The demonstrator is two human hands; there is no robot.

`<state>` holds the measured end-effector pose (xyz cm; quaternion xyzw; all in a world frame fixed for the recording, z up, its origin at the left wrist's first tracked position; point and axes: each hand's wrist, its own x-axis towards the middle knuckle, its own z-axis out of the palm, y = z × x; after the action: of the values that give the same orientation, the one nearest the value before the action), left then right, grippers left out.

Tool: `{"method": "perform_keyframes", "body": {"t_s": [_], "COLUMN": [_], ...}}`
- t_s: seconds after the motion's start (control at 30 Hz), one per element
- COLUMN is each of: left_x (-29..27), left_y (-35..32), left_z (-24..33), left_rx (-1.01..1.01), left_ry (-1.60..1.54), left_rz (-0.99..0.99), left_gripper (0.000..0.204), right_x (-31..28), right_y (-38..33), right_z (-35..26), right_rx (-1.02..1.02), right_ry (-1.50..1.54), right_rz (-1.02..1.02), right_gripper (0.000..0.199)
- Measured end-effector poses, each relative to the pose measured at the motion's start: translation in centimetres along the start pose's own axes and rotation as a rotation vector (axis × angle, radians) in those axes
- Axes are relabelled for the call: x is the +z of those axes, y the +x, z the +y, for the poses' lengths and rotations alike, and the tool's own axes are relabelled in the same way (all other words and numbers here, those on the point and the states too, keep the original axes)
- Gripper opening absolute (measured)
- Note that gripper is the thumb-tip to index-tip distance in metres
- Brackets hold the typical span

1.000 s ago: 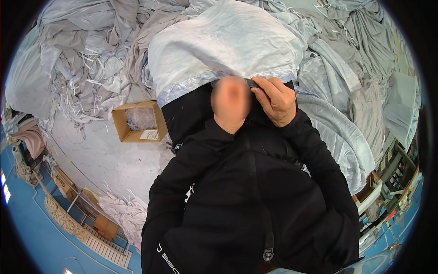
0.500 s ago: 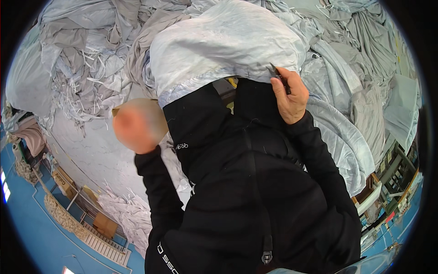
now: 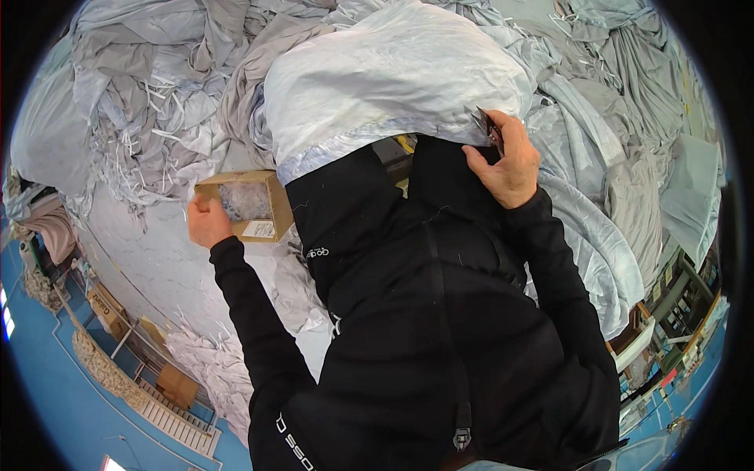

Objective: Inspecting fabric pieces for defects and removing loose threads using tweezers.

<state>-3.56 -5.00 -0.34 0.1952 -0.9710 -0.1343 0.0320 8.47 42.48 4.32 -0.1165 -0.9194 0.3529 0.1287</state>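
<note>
My left hand [image 3: 209, 223] is closed at the left wall of a small open cardboard box [image 3: 281, 206], its fingers curled at the rim. Inside the box lies a clear plastic bag [image 3: 245, 200] with small pieces that I cannot make out. In my right hand [image 3: 509, 163] is a pair of dark thread snips [image 3: 490, 130], blades apart and pointing up. They are just over the lower hem of a pale blue-white cloth [image 3: 393, 71], which is draped across my knees.
Heaps of grey and pale fabric with white ties [image 3: 157, 94] surround the far side and the left. More cloth [image 3: 589, 228] hangs at my right. A pale work surface [image 3: 133, 243] runs under the box. Brown cartons [image 3: 177, 386] stand by a white slatted rack at the lower left.
My left hand, blurred in front of the box before, has shifted left to its side wall, so the contents show. My right hand has moved slightly right, and the snips' blades now show apart.
</note>
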Motion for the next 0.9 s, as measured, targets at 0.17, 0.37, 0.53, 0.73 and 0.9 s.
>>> {"method": "perform_keyframes", "body": {"t_s": [0.17, 0.37, 0.53, 0.73, 0.9], "left_x": [-2.2, -0.9, 2.2, 4.5, 5.4], "left_y": [-6.6, -14.4, -16.0, -16.1, -15.7], "left_z": [12.5, 23.0, 26.8, 29.1, 29.5], "left_rx": [0.614, 0.992, 0.994, 0.83, 0.771], "left_ry": [-0.548, -0.722, -0.835, -0.905, -0.939], "left_rz": [0.28, -0.256, -0.319, -0.502, -0.556], "left_gripper": [0.03, 0.029, 0.025, 0.018, 0.014], "right_x": [0.5, -0.3, -1.7, -1.7, -1.2], "right_y": [0.3, 0.5, 0.6, 0.5, 0.3], "right_z": [0.5, 1.6, 2.3, 3.0, 3.7], "right_rx": [-0.016, -0.03, -0.05, 0.048, 0.171], "right_ry": [-0.025, 0.095, 0.159, 0.143, 0.272], "right_rz": [0.059, 0.055, 0.04, -0.001, -0.044], "right_gripper": [0.035, 0.018, 0.012, 0.011, 0.01]}}
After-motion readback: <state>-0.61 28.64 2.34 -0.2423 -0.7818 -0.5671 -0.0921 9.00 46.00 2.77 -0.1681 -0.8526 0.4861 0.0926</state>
